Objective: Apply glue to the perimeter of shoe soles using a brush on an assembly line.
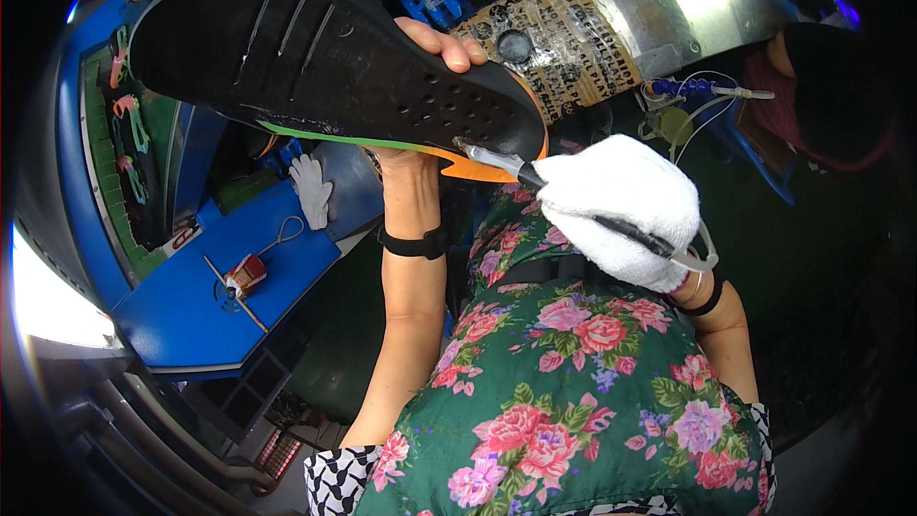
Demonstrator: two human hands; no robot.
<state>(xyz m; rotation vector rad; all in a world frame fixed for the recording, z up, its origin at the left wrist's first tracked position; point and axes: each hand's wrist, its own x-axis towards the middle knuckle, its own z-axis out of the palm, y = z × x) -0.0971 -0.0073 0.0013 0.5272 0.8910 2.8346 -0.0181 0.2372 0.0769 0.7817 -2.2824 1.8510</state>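
Left hand: clasped around shoe | right hand: brush gripped | shoe judged light, semi-stiff, perhaps slick where glossy; best held by edges

Tilted black shoe sole, brush against it

A shoe workshop or factory is indicated: coloured pieces are spaced in a row at the far left, a white glove is laid at the edge of the blue worktop, a black sole is held at upper centre, and a metal panel is partly covered by brown tape.
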